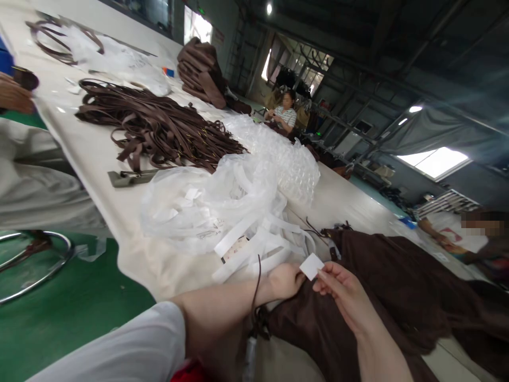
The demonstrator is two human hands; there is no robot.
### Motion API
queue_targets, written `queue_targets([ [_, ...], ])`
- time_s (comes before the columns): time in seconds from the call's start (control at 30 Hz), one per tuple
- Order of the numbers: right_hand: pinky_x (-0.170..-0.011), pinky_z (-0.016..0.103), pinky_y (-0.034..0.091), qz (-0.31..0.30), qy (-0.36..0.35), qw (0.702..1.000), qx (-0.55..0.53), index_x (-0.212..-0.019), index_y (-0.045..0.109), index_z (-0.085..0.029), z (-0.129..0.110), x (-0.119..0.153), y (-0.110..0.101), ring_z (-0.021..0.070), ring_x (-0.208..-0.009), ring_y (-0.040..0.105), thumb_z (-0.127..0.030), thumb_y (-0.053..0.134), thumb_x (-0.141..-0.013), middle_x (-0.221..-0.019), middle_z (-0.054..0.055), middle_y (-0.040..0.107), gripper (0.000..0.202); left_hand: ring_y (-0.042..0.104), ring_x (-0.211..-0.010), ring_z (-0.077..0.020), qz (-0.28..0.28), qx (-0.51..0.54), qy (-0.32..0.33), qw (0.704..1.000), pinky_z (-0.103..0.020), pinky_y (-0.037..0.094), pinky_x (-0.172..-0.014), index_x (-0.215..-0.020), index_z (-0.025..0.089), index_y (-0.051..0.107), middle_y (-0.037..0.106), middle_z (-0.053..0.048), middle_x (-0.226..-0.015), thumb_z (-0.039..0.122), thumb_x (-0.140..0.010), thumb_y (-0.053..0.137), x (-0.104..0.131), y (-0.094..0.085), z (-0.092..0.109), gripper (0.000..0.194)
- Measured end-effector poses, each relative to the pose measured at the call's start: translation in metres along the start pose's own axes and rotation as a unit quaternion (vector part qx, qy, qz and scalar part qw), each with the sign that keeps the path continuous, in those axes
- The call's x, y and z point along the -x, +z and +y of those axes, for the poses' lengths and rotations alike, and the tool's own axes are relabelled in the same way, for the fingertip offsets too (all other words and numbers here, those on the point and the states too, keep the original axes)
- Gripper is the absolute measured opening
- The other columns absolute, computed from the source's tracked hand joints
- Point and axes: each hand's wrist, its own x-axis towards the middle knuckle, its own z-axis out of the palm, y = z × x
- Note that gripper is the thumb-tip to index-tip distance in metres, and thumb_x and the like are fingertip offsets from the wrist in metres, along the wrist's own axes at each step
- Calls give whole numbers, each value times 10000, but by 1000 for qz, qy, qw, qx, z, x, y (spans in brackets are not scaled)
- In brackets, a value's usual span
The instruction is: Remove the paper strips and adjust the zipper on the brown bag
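Observation:
Between thumb and fingers, my right hand [342,289] pinches a small white square piece [312,266], paper or a sticker by its look. Close beside it, my left hand [285,281] is curled closed, its fingertips turned away and whatever they hold hidden. Both hands are over dark brown fabric [314,323] lying at the table's near side, and more brown fabric [397,281] stretches to the right. A thin dark cord [257,289] rises in front of my left wrist. White strips [274,244] lie just beyond my left hand.
Clear plastic bags [191,207] and bubble wrap [294,159] cover the table's middle. Behind them lie a heap of brown straps [159,116], an olive flat piece [127,179] and a stack of brown pieces [201,71]. People are at the left edge, far back and right.

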Motion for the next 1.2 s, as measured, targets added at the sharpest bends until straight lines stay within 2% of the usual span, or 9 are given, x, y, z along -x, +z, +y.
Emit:
queue_targets([
  [0.13,-633,270,478,186,-51,965,180,-881,627,-182,26,57,-41,164,-639,627,-440,612,-815,-692,27,666,267,607,-861,-199,129,19,40,991,-304,465,-790,-909,157,626,669,-87,-902,220,-899,378,5,-16,18,255],
  [0.27,-722,283,495,299,-202,834,416,-921,641,-212,40,117,-59,173,-759,655,-319,548,-877,-892,48,687,148,601,-763,-164,117,121,66,984,-283,474,-733,-879,159,625,655,-64,-817,350,-921,386,13,-20,41,309],
  [0.4,-789,304,476,246,-276,698,614,-1047,635,-202,49,166,-48,176,-823,652,-181,491,-900,-1007,58,687,206,576,-575,-132,-102,314,-52,942,-237,450,-507,-885,124,624,649,-71,-743,645,-854,372,28,1,77,580],
  [0.5,-764,325,473,198,-280,657,671,-1097,624,-173,60,187,-34,185,-816,649,-107,371,-911,-1039,80,686,320,589,-535,-143,-298,370,-155,866,-240,441,-455,-854,93,647,674,-112,-755,790,-757,347,40,23,101,765],
  [0.67,-727,310,480,222,-231,702,636,-1113,606,-192,83,201,-23,183,-810,659,-158,337,-931,-1027,84,686,327,555,-492,-112,-303,287,-159,895,-226,443,-484,-739,118,618,633,-31,-623,627,-597,700,44,51,120,535],
  [0.8,-571,288,460,329,64,786,519,-926,610,-207,109,205,-26,201,-689,675,-388,430,-923,-817,70,701,254,539,-497,-103,-230,208,-75,948,-192,408,-469,-697,144,581,565,16,-548,500,-738,622,35,66,127,362],
  [0.93,-551,309,444,260,279,798,466,-845,588,-181,138,198,-23,251,-659,688,-363,479,-887,-715,104,700,216,579,-547,-116,-273,192,-21,942,-193,422,-495,-762,154,605,603,8,-622,440,-787,576,30,95,137,289],
  [1.03,-566,313,454,249,321,792,455,-917,585,-116,153,190,-17,250,-673,694,-267,450,-888,-775,161,706,204,570,-557,-116,-302,145,-21,942,-194,413,-506,-738,159,607,605,8,-621,398,-791,571,33,123,136,247],
  [1.2,-591,288,450,232,301,811,445,-871,599,-131,162,187,-19,224,-720,695,-170,395,-888,-819,156,712,209,529,-568,-106,-228,33,-4,973,-190,378,-519,-650,161,578,577,20,-590,350,-790,577,39,144,109,235],
])
